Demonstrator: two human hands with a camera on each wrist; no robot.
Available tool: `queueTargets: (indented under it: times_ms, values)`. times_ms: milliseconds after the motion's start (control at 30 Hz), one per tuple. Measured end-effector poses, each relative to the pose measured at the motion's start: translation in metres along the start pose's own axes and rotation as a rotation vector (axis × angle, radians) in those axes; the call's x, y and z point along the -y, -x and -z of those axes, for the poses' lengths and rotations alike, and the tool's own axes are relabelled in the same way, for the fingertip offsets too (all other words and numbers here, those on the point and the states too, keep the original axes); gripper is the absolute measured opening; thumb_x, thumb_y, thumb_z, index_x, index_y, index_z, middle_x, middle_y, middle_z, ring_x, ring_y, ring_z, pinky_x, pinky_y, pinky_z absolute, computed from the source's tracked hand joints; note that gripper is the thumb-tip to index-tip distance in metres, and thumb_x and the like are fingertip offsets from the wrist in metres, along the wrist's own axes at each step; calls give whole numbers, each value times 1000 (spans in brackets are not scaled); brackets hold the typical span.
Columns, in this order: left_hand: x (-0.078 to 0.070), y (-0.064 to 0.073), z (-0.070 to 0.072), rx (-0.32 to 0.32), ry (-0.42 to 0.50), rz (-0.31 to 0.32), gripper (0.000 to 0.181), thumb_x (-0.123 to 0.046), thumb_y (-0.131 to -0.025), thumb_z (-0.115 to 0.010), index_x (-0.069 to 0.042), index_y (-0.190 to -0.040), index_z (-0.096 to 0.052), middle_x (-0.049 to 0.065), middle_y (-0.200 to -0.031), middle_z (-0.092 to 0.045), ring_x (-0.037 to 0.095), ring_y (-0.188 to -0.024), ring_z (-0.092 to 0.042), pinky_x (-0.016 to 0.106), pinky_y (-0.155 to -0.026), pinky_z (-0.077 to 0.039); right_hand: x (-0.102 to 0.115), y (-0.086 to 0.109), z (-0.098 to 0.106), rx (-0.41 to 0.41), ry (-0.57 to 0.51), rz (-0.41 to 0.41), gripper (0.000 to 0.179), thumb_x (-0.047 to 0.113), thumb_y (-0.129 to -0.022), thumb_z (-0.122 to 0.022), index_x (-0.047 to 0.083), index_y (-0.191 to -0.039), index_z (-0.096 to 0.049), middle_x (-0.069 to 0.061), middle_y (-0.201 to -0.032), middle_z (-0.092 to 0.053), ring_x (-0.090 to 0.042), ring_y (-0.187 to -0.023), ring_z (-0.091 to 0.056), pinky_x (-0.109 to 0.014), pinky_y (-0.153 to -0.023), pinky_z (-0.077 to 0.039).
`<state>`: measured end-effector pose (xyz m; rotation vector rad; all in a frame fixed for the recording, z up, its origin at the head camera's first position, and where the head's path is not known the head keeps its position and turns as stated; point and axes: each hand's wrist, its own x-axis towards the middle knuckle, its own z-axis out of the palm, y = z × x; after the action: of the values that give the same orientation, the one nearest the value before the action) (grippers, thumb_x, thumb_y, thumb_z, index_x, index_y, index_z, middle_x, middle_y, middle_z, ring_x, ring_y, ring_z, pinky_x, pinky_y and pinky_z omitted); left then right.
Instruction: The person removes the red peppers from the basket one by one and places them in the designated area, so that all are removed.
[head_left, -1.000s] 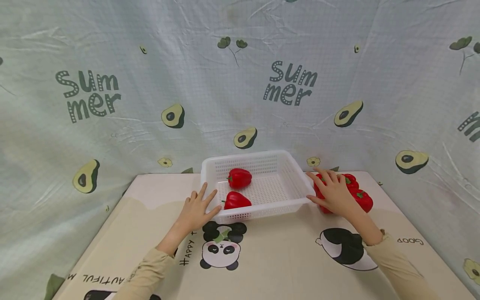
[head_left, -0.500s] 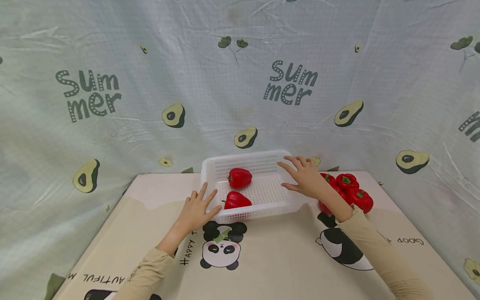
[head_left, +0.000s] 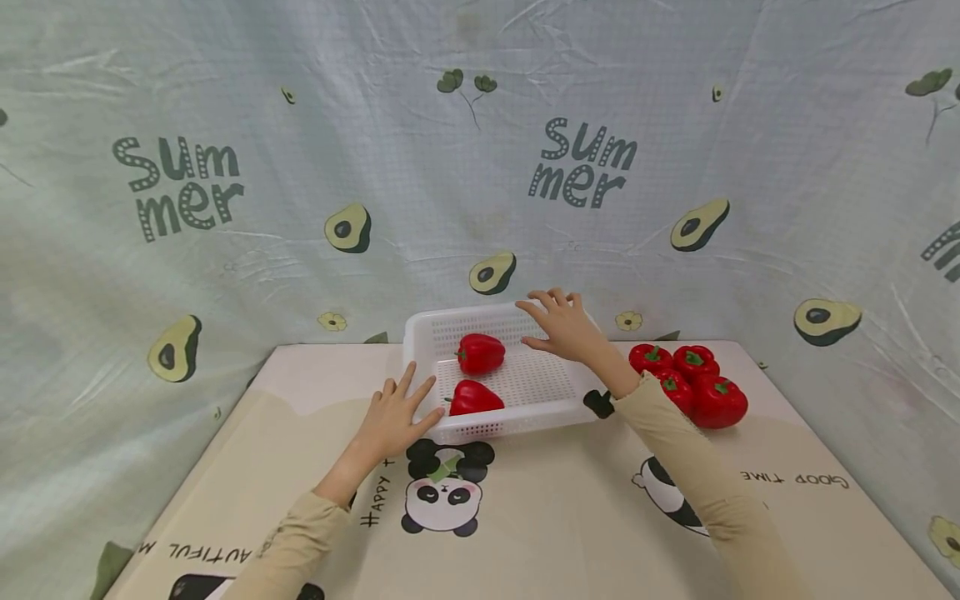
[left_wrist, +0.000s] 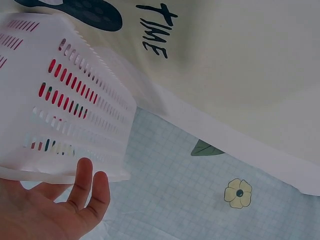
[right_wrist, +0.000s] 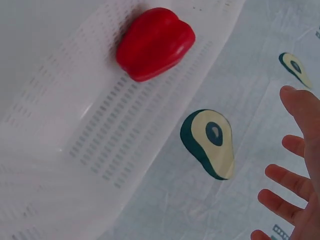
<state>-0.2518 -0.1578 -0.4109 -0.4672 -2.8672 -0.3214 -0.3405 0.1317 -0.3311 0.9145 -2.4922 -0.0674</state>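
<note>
One left hand (head_left: 392, 419) touches the white basket (head_left: 532, 381) at its left rim, fingers apart. Two red peppers (head_left: 481, 355) lie in the basket's left half. Near its back right corner the right hand (head_left: 566, 330) is raised, fingers apart, holding nothing. Four peppers (head_left: 718, 406) sit right of the basket. The right wrist view shows just one pepper inside.

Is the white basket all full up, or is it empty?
Neither: the white basket is partly filled. Two red peppers lie inside, and its bare floor shows beside them.
</note>
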Motion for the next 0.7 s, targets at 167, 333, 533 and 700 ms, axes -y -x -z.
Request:
queueTargets:
  times_ms: [167, 333, 533, 700]
  values:
    - [0, 0, 0, -3, -2, -3, 61, -51, -85, -46, -17, -134, -41, 19, -146, -24, 35, -104, -40, 53, -87, -37, 1, -22, -12, 35, -8, -14, 51, 41, -84, -57, 16, -126, -46, -12, -125, -47, -31, -110, -41, -54, -86, -35]
    - [0, 1, 0, -2, -9, 0, 61, -52, -85, -46, -17, -134, -41, 19, -146, -25, 35, -104, -41, 53, -86, -38, 4, -40, -27, 85, 41, -6, 48, 39, -84, -57, 16, -125, -48, -10, -123, -50, -30, -112, -41, -53, -88, -35]
    - [-1, 1, 0, -5, -11, 0, 61, -51, -85, -46, -17, -134, -42, 19, -146, -25, 35, -104, -41, 52, -86, -38, 7, -56, -49, 77, 105, 31, 42, 36, -85, -57, 14, -121, -52, -6, -116, -57, -27, -109, -44, -50, -88, -35]
    - [0, 0, 0, -7, -20, 1, 61, -52, -84, -46, -17, -134, -42, 18, -145, -25, 35, -104, -41, 52, -87, -38, 12, -65, -65, 107, 132, 39, 40, 36, -87, -53, 14, -120, -52, -5, -114, -58, -25, -109, -45, -48, -91, -34]
